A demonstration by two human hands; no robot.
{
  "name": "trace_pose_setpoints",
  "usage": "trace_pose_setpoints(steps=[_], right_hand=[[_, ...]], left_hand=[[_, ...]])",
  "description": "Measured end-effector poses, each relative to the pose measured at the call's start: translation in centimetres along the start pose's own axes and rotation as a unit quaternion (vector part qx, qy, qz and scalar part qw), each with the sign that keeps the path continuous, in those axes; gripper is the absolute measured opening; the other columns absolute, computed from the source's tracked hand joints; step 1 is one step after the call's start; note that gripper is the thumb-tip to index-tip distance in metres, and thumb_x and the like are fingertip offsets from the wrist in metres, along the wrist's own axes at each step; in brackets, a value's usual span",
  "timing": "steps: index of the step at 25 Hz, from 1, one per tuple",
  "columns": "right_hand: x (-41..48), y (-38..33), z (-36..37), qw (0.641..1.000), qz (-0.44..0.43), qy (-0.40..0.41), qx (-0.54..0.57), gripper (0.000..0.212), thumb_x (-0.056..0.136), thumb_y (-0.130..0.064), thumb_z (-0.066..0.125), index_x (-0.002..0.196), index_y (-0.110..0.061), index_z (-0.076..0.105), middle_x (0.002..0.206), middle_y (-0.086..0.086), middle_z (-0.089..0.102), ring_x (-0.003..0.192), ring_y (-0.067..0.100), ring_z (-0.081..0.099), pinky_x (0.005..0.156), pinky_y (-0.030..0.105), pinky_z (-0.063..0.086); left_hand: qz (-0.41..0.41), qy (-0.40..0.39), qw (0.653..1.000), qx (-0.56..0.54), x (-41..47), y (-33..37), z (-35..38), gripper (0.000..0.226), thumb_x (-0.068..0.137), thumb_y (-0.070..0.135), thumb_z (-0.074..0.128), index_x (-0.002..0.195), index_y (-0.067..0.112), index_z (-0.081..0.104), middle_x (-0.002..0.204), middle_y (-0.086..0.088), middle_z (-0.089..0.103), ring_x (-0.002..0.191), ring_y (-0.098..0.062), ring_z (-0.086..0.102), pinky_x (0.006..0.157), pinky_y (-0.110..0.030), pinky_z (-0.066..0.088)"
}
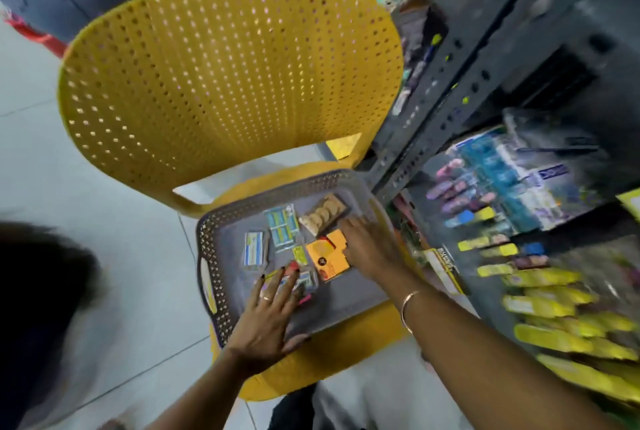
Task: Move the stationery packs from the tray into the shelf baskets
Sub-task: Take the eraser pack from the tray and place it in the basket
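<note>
A grey perforated tray [221, 294] rests on the seat of a yellow chair [228, 73]. Several stationery packs lie in it: a teal pack [282, 228], a blue and white pack [255, 249], a brown pack of round pieces [322, 215], an orange pack [327, 254]. My left hand [268, 312] lies flat with fingers spread over small packs at the tray's near side. My right hand [367, 246] reaches in from the right, its fingers on the orange pack's right edge. Whether it grips the pack is unclear. The picture is motion blurred.
A grey metal shelf rack [460, 83] stands at the right, right beside the chair. Its baskets hold coloured packs [485, 187] and several yellow packs [561, 318]. Pale floor tiles lie to the left. A dark blurred shape [38, 291] fills the lower left.
</note>
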State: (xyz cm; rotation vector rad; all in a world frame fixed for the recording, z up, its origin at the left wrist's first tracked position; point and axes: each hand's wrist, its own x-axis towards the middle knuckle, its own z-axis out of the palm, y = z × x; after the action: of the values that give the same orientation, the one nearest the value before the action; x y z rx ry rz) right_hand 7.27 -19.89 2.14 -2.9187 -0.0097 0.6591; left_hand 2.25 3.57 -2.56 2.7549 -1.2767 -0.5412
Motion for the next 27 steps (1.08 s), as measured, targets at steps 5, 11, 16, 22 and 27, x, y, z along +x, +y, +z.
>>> trace_pose_setpoints(steps=[5,11,16,22,27], right_hand=[[5.8,-0.4,2.2,0.997,-0.042,0.035,-0.055,0.053,0.092,-0.006,0.04,0.143,-0.01,0.026,0.151,0.015,0.03,0.137,0.031,0.03,0.108,0.043,0.035],[8.9,-0.4,3.5,0.986,-0.104,0.047,-0.124,0.053,0.083,0.004,0.048,0.134,-0.008,0.038,0.135,0.018,0.044,0.127,0.034,0.036,0.097,0.044,0.039],[8.0,0.6,2.2,0.992,-0.083,0.062,-0.077,0.048,0.08,-0.002,0.057,0.126,-0.004,0.044,0.13,0.017,0.048,0.124,0.033,0.04,0.098,0.04,0.039],[3.9,1.7,-5.4,0.993,-0.052,0.1,-0.034,0.048,0.078,-0.012,0.066,0.12,-0.002,0.045,0.126,0.018,0.048,0.119,0.034,0.043,0.084,0.044,0.047],[-1.6,1.5,-15.8,0.978,-0.028,0.205,0.008,0.049,0.08,-0.033,0.068,0.116,-0.004,0.051,0.116,0.016,0.05,0.113,0.033,0.047,0.072,0.043,0.048]], left_hand=[[-0.019,0.014,1.0,-0.009,0.1,-0.4,2.0,0.083,0.083,0.068,0.028,0.137,0.007,0.041,0.148,-0.017,0.032,0.134,-0.039,0.024,0.107,-0.053,0.015],[-0.038,0.001,0.999,-0.034,0.2,-0.7,2.6,0.085,0.084,0.07,0.024,0.146,0.013,0.023,0.154,-0.011,0.008,0.142,-0.032,0.001,0.116,-0.052,-0.001],[-0.033,-0.006,0.999,-0.036,0.2,-0.8,2.8,0.084,0.084,0.07,0.023,0.147,0.014,0.021,0.154,-0.01,0.005,0.142,-0.031,-0.004,0.114,-0.05,-0.008],[-0.021,-0.014,1.0,-0.011,0.4,-0.2,-0.2,0.082,0.086,0.068,0.029,0.148,0.018,0.014,0.156,-0.007,-0.006,0.139,-0.028,-0.018,0.108,-0.055,-0.017],[-0.015,0.044,0.999,-0.015,2.0,1.1,-8.3,0.081,0.088,0.065,0.036,0.148,0.017,0.011,0.154,-0.007,-0.01,0.137,-0.029,-0.022,0.113,-0.052,-0.011]])
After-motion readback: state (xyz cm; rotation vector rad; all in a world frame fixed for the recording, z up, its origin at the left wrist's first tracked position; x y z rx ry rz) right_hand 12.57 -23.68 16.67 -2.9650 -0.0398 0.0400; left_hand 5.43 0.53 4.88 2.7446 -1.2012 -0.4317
